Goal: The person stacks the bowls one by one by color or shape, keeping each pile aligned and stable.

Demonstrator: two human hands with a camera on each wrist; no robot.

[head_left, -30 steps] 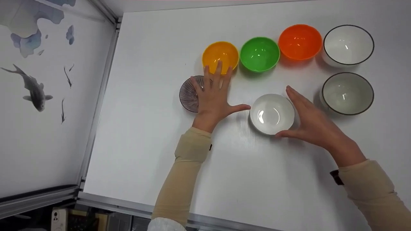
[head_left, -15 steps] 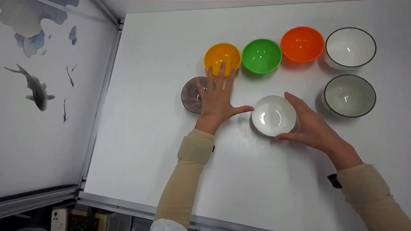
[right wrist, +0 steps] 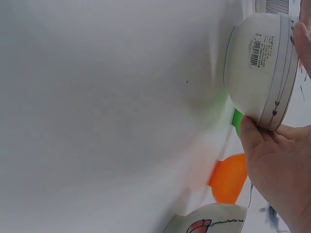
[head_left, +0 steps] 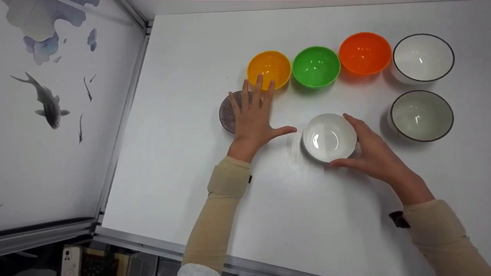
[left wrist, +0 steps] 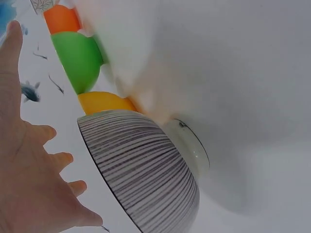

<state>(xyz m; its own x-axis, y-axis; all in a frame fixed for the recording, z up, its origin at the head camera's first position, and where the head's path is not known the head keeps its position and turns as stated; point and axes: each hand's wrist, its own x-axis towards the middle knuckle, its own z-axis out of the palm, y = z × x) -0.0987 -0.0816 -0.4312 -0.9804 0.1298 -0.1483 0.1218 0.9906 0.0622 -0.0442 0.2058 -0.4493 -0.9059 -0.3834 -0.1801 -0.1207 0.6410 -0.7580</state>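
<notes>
My left hand is spread with straight fingers over the dark striped bowl, covering part of it in the head view. In the left wrist view, this hand is beside the rim of the striped bowl, holding nothing. My right hand grips a small white bowl by its right side, thumb at the near rim and fingers at the far side. The right wrist view shows a barcode label on the wall of the white bowl and a thin patterned band below its rim.
Along the back of the white table stand yellow, green and orange bowls, then a white dark-rimmed bowl. Another dark-rimmed bowl sits right of my right hand. A printed panel borders the left side.
My right fingers have drawn in against the white bowl's rim. The left thumb, earlier at that bowl's edge, now stands a little away to the left.
</notes>
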